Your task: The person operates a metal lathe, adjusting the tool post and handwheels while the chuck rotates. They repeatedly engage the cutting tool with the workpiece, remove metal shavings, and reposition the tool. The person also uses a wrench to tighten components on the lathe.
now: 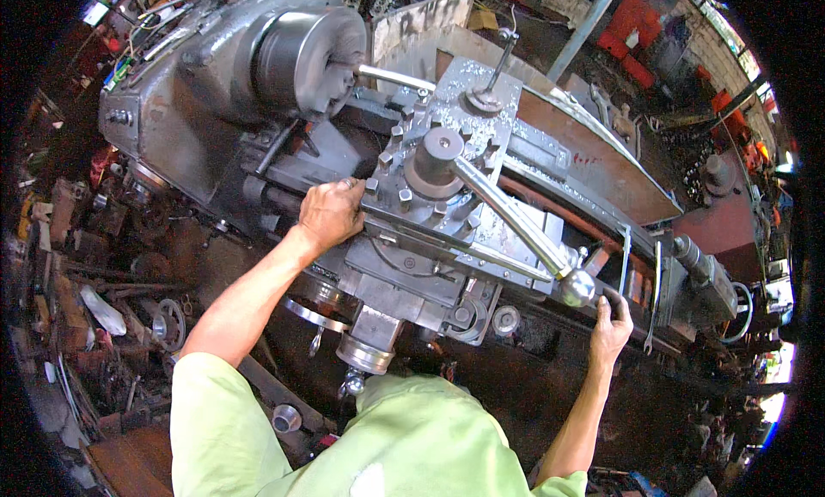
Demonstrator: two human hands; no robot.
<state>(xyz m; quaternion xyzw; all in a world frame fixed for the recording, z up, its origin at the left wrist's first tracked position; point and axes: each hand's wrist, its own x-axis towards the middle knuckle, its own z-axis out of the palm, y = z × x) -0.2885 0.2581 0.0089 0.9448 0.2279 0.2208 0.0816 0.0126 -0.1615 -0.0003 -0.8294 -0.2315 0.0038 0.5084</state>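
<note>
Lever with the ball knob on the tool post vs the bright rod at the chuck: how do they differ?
Size: the lever looks longer and thicker; the visible rod is slimmer.
End: the lever carries a round ball knob; no knob shows on the rod.
Place: the lever slants from the tool post toward the right hand; the rod spans from chuck toward the tool post.
Shared: both are shiny, straight metal.

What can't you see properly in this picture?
All in the head view:
Left hand: its palm is hidden by the back of the hand.
Right hand: too small to tell whether its fingertips touch the shiny ball.
Bolted metal block: partly covered by the long lever.
Light green shirt: cut off by the bottom edge.
</note>
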